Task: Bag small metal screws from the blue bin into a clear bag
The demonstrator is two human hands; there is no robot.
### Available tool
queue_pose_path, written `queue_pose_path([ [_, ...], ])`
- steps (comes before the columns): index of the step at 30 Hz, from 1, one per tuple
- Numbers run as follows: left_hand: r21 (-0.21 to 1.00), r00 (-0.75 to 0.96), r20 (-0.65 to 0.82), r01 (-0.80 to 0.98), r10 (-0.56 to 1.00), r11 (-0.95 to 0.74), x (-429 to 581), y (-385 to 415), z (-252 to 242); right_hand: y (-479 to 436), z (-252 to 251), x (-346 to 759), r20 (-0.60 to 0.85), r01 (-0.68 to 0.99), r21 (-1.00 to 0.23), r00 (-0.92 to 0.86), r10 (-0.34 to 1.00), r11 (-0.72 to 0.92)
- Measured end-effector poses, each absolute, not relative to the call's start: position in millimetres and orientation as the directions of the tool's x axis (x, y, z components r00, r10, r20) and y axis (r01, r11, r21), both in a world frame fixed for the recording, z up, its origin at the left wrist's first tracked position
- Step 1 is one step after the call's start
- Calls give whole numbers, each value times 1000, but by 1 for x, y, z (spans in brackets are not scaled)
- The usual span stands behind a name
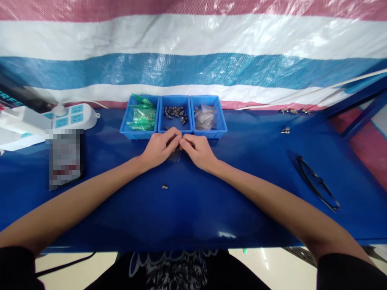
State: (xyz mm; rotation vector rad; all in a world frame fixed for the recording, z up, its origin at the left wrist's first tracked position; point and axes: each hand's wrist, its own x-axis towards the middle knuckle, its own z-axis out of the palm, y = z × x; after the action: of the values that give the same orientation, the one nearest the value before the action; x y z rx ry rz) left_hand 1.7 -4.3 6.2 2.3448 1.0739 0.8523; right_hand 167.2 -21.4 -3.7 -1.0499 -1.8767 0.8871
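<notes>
L hand [159, 147] + R hand [198, 150] tip-to-tip, desk [242, 185] ctr | fingers of both pinched shut on bag [174, 157], hanging just under tips | screw [165, 186] nearer L, tray [174, 97] just beyond

Readable text: almost none. Dark box [12, 96] at the left edge carries teal capitals that look like "FREE". They're clipped by the frame, so not certain. Flat item [65, 158] lying on the tabletop [242, 193] is pixelated, and whatever is printed on it can't be read. Black shirt [172, 266] at the bottom edge has a white graphic, possibly lettering, too distorted and cropped to read. Power strip [74, 114]: any marking on the blue socket faces is too small to make out.
</notes>
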Motion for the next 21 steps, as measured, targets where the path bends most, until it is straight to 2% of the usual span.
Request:
queue_pose_path([
  [21,622,505,319,526,802,-579,2,-6,9,-22,-8,169,282,242,-902,-299,912,358],
])
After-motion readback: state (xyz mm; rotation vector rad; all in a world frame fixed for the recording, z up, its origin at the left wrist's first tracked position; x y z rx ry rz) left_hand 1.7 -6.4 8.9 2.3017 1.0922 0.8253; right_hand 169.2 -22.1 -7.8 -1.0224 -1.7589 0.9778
